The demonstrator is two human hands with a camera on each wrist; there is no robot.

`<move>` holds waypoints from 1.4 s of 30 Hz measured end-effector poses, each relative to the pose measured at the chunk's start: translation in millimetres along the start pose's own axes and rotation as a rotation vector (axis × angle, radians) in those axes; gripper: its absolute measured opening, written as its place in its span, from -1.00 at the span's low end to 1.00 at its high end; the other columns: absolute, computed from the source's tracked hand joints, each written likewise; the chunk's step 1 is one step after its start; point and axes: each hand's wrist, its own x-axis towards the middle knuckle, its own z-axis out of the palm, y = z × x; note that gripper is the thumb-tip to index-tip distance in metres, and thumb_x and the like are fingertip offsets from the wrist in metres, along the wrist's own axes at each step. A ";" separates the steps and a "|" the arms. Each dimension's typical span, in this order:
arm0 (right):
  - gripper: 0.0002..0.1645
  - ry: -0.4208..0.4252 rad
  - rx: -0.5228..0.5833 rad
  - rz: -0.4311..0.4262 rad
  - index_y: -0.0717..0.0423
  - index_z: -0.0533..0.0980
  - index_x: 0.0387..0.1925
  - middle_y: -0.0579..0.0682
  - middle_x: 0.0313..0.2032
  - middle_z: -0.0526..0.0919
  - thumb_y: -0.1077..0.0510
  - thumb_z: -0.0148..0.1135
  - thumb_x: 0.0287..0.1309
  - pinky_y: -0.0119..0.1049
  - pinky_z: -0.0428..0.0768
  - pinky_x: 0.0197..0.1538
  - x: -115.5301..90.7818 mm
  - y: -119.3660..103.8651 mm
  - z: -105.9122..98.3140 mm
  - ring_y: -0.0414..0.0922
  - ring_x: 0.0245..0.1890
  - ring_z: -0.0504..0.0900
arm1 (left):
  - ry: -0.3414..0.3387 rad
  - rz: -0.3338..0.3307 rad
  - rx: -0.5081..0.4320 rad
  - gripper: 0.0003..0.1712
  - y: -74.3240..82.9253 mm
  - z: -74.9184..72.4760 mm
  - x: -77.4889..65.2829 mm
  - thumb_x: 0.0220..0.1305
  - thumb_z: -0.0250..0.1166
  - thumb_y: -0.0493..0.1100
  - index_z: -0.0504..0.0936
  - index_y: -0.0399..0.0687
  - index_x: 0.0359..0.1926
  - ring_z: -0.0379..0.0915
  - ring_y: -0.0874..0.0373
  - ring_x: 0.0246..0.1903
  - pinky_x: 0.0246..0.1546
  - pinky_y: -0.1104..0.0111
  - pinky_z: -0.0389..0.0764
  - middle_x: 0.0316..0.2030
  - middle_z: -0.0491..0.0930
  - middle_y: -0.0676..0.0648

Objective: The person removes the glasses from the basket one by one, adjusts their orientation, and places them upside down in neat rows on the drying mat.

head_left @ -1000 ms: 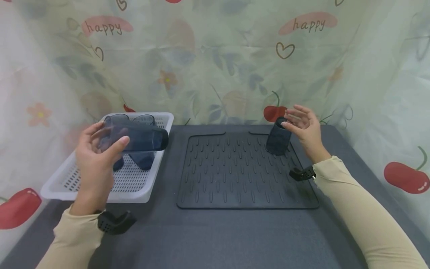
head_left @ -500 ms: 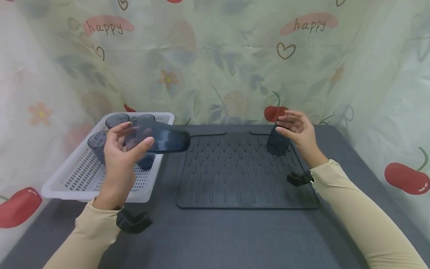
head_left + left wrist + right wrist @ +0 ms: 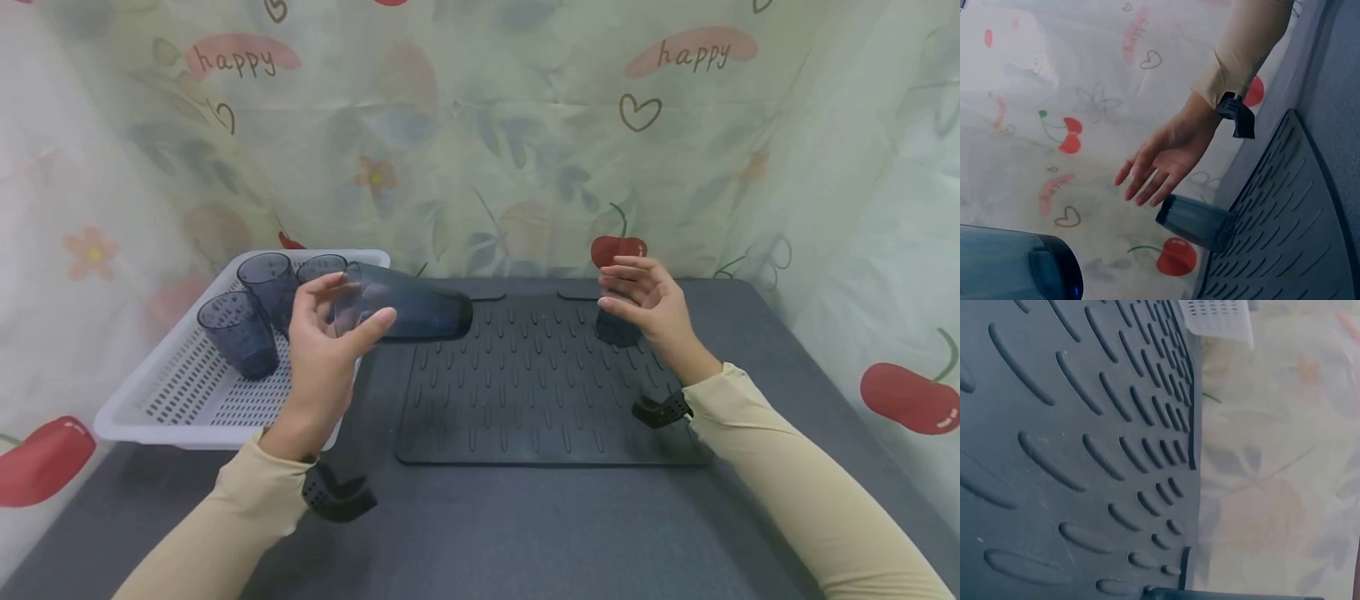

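Observation:
My left hand (image 3: 326, 358) grips a dark blue tinted drinking glass (image 3: 412, 308) near its rim. That glass lies sideways in the air, its thick base toward the right, between basket and mat; the left wrist view shows its base end (image 3: 1022, 265). On the back right of the black drying mat (image 3: 517, 408) a second glass (image 3: 617, 328) stands upside down. My right hand (image 3: 652, 308) is in front of it in the head view, fingers loosely bent and holding nothing. In the left wrist view the right hand (image 3: 1172, 153) hovers by that glass's base (image 3: 1194, 222).
A white perforated plastic basket (image 3: 161, 433) stands on the left with three blue glasses, among them a front one (image 3: 240, 337). A grey table (image 3: 510, 533) lies beneath everything. A patterned curtain (image 3: 465, 150) hangs behind and at both sides.
My left hand has carried its glass rightward, away from over the basket toward the mat. My right hand has drifted slightly left and down in front of the standing glass, which has stayed put.

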 end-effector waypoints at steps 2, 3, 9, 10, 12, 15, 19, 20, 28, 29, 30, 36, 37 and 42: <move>-0.35 -0.015 0.004 0.000 0.20 0.33 0.23 0.01 0.09 0.54 0.51 0.24 0.10 -0.38 0.59 0.07 -0.5 -0.3 2.0 -0.12 0.09 0.56 | -0.004 0.009 -0.016 -0.25 -1.8 4.5 0.3 0.11 0.32 -0.46 0.19 -0.14 0.27 0.38 0.09 0.12 -0.07 0.49 0.59 0.11 0.33 -0.07; -0.35 -0.022 0.003 0.002 0.18 0.34 0.24 0.00 0.10 0.54 0.50 0.24 0.10 -0.38 0.58 0.08 -0.8 -0.6 3.2 -0.12 0.10 0.56 | -0.006 0.014 -0.025 -0.25 -2.7 6.6 0.5 0.10 0.32 -0.47 0.19 -0.15 0.27 0.38 0.09 0.12 -0.06 0.50 0.58 0.11 0.33 -0.07; -0.33 -0.067 0.028 -0.001 0.16 0.34 0.24 0.05 0.12 0.51 0.50 0.25 0.09 -0.28 0.57 0.13 -2.2 -1.5 9.7 -0.10 0.13 0.54 | -0.026 0.020 -0.047 -0.25 -8.1 19.1 1.0 0.09 0.33 -0.45 0.18 -0.17 0.26 0.40 0.09 0.10 -0.07 0.48 0.60 0.09 0.35 -0.01; -0.32 -0.075 0.032 -0.004 0.18 0.33 0.25 0.05 0.12 0.51 0.50 0.26 0.09 -0.25 0.57 0.14 -2.4 -1.6 10.7 -0.10 0.13 0.54 | -0.029 0.019 -0.050 -0.25 -9.2 21.0 1.1 0.09 0.34 -0.45 0.18 -0.17 0.25 0.40 0.09 0.09 -0.09 0.48 0.60 0.08 0.35 0.00; -0.30 -0.091 0.035 -0.011 0.22 0.31 0.26 0.06 0.12 0.50 0.50 0.27 0.07 -0.23 0.56 0.15 -2.6 -1.7 12.8 -0.09 0.14 0.54 | -0.034 0.015 -0.064 -0.26 -11.7 25.0 1.7 0.08 0.34 -0.44 0.19 -0.15 0.24 0.39 0.10 0.08 -0.11 0.48 0.61 0.08 0.35 -0.01; -0.28 -0.115 0.040 -0.017 0.26 0.28 0.28 0.04 0.12 0.51 0.52 0.27 0.07 -0.24 0.56 0.14 -3.3 -1.9 16.1 -0.09 0.14 0.53 | -0.036 0.006 -0.087 -0.27 -15.5 30.6 2.4 0.08 0.35 -0.42 0.19 -0.11 0.22 0.38 0.11 0.07 -0.15 0.45 0.62 0.07 0.35 -0.01; -0.26 -0.141 0.046 -0.014 0.28 0.25 0.29 0.03 0.13 0.51 0.53 0.26 0.06 -0.25 0.57 0.14 -4.7 -2.1 21.1 -0.08 0.15 0.52 | -0.035 -0.019 -0.104 -0.25 -19.0 38.1 2.5 0.08 0.36 -0.38 0.18 -0.12 0.23 0.39 0.14 0.05 -0.22 0.41 0.63 0.08 0.36 -0.01; -0.24 -0.146 0.049 -0.012 0.30 0.24 0.29 0.03 0.14 0.51 0.52 0.27 0.05 -0.25 0.57 0.14 -5.1 -2.4 22.6 -0.07 0.15 0.52 | -0.036 -0.027 -0.107 -0.26 -19.5 39.9 2.5 0.09 0.36 -0.37 0.18 -0.11 0.23 0.40 0.14 0.05 -0.23 0.40 0.63 0.09 0.36 -0.01; -0.24 -0.194 0.104 0.001 0.21 0.30 0.27 0.02 0.13 0.53 0.51 0.31 0.01 -0.15 0.52 0.19 -7.5 -2.3 32.6 -0.08 0.16 0.53 | -0.041 -0.075 -0.103 -0.28 -25.9 53.4 3.7 0.13 0.37 -0.32 0.16 -0.11 0.22 0.42 0.11 0.01 -0.25 0.34 0.63 0.12 0.33 -0.06; -0.24 -0.198 0.108 -0.002 0.21 0.30 0.26 0.02 0.12 0.54 0.51 0.32 0.00 -0.14 0.52 0.19 -7.6 -2.1 34.3 -0.08 0.16 0.53 | -0.038 -0.075 -0.113 -0.28 -26.9 55.0 4.2 0.12 0.38 -0.32 0.16 -0.12 0.21 0.42 0.10 -0.01 -0.26 0.34 0.64 0.11 0.33 -0.06; -0.23 -0.203 0.108 -0.004 0.24 0.30 0.26 0.02 0.12 0.54 0.51 0.33 -0.01 -0.14 0.53 0.18 -7.7 -2.0 36.0 -0.08 0.16 0.54 | -0.037 -0.077 -0.121 -0.28 -27.8 56.5 4.5 0.12 0.38 -0.32 0.17 -0.12 0.20 0.42 0.10 -0.02 -0.27 0.34 0.64 0.10 0.33 -0.06; -0.21 -0.234 0.098 0.004 0.27 0.29 0.27 0.02 0.13 0.53 0.50 0.35 -0.03 -0.11 0.52 0.19 -9.6 -1.7 45.0 -0.11 0.17 0.53 | -0.049 -0.100 -0.154 -0.26 -33.0 63.3 5.0 0.10 0.38 -0.33 0.16 -0.16 0.21 0.44 0.09 -0.04 -0.19 0.30 0.65 0.09 0.35 -0.08; -0.21 -0.240 0.098 0.010 0.24 0.30 0.26 0.03 0.13 0.53 0.50 0.36 -0.03 -0.10 0.51 0.20 -10.0 -1.5 46.1 -0.10 0.17 0.53 | -0.052 -0.105 -0.156 -0.26 -33.8 64.2 4.8 0.10 0.38 -0.32 0.16 -0.16 0.22 0.45 0.09 -0.04 -0.17 0.29 0.65 0.09 0.35 -0.09; -0.21 -0.259 0.061 0.040 0.16 0.32 0.27 -0.01 0.16 0.51 0.45 0.38 -0.02 -0.14 0.50 0.23 -11.7 0.4 51.6 -0.13 0.19 0.50 | -0.065 -0.118 -0.154 -0.26 -37.6 67.8 3.1 0.11 0.38 -0.31 0.16 -0.16 0.22 0.48 0.09 -0.06 -0.17 0.26 0.64 0.10 0.37 -0.11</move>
